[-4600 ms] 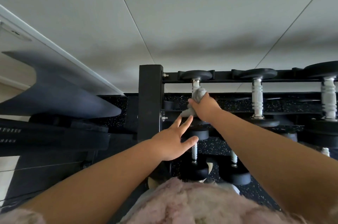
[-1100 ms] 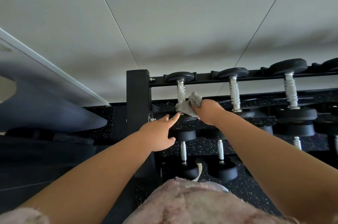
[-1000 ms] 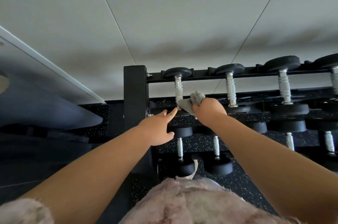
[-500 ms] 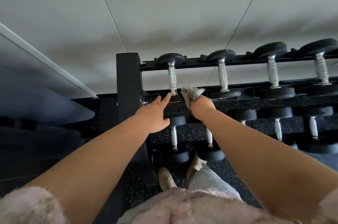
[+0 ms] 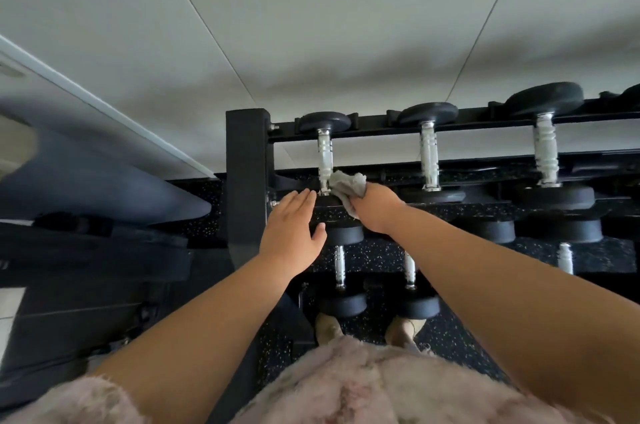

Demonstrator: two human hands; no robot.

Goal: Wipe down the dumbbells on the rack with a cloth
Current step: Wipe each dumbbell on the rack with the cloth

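Right hand [image 5: 375,207] was closed on the grey cloth [image 5: 348,185], pressing it at the lower end of the handle of the leftmost top-tier dumbbell [image 5: 325,160]. Left hand [image 5: 292,233] was open, fingers flat, resting at that dumbbell's near head beside the rack [image 5: 247,177] upright, gripping nothing. Judgement: wrap the cloth round the handle and run its full length, then do both heads; left hand should brace the weight so it can't roll. Count in view: three top-tier dumbbells with handles showing, a fourth cut off at the right edge; three chrome handles on the lower tier; one cloth.
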